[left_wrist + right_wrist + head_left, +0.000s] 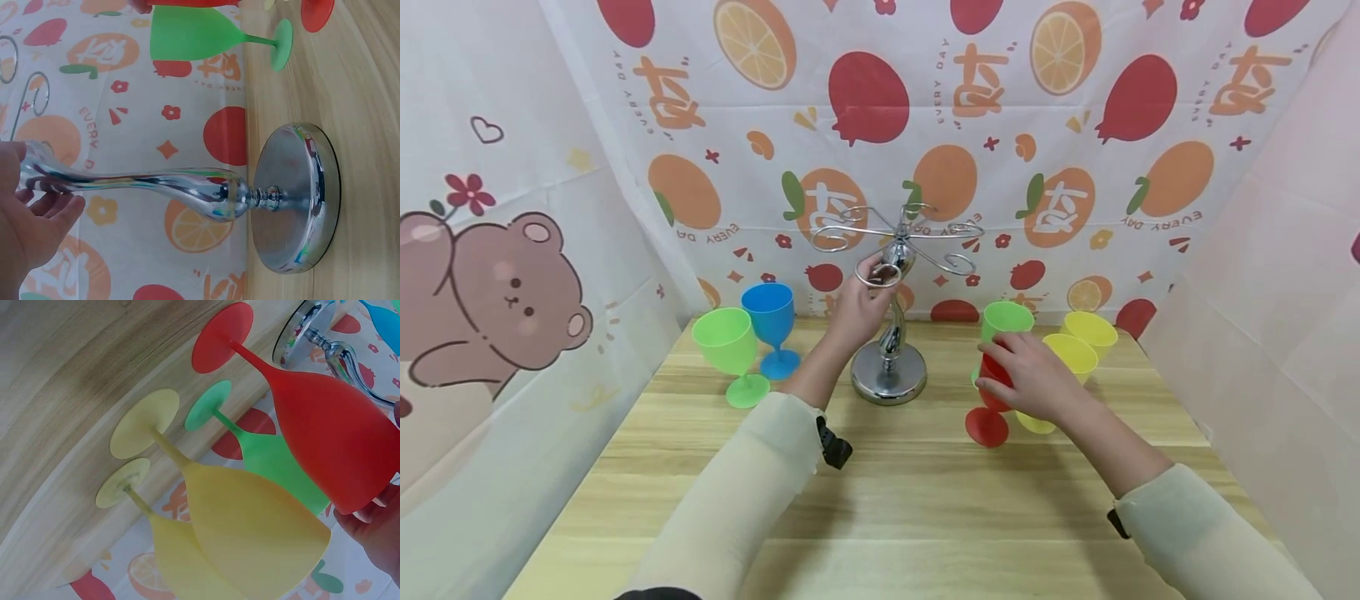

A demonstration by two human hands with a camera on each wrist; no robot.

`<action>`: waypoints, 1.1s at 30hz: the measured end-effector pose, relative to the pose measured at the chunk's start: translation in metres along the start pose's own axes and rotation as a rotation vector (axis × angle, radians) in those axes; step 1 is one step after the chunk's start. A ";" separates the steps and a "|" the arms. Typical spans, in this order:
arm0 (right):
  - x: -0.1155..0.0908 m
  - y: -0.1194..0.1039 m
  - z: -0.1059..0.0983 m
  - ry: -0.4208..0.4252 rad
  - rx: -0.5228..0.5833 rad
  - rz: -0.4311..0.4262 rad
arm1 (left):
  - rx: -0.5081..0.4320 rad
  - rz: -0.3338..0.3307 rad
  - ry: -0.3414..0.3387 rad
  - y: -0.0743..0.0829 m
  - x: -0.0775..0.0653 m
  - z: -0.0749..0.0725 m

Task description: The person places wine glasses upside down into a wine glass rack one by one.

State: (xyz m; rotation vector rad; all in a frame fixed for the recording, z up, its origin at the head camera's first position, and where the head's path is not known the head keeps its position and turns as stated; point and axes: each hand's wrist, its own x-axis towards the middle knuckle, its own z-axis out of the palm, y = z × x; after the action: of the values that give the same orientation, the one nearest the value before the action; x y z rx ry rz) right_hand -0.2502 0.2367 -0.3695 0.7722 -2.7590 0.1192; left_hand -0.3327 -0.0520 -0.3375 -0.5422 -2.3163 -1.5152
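Note:
A chrome stand point(889, 375) with a round base, a curvy stem and several curled wire arms on top stands on the table. My left hand point(859, 308) grips the stem's upper part, just below the wire arms; the left wrist view shows the fingers point(62, 215) curled around it. On the right, my right hand point(1033, 371) holds a red plastic goblet point(331, 425) by its bowl near the rim. The goblet is upright, its foot at or just above the tabletop; I cannot tell which. The hand partly hides its bowl in the head view.
Behind the red goblet stand a green goblet point(1007, 317) and two yellow goblets point(1071, 354). Left of the stand are another green goblet point(726, 342) and a blue goblet point(769, 312). Fruit-printed cloth point(868, 100) hangs along the wooden table's point(910, 517) back edge; cloth also flanks both sides.

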 end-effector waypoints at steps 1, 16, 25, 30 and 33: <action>0.000 0.000 0.000 0.001 0.002 0.002 | 0.011 -0.006 0.010 0.000 0.001 0.001; 0.001 -0.005 0.005 0.023 0.006 0.008 | 0.048 -0.037 0.061 -0.009 0.005 0.005; 0.000 -0.008 0.004 0.088 0.046 0.006 | 0.059 0.032 0.077 -0.009 0.003 0.007; -0.002 -0.010 0.002 0.116 0.132 0.053 | 0.063 0.043 0.076 -0.009 -0.001 0.009; -0.003 -0.011 0.003 0.129 0.206 0.089 | 0.078 0.034 0.072 -0.010 -0.004 0.011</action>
State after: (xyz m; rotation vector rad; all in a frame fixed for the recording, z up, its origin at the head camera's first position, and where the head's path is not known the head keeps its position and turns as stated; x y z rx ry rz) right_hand -0.2427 0.2283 -0.3730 0.6654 -2.6853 0.4614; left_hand -0.3344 -0.0458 -0.3515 -0.4956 -2.2887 -1.3999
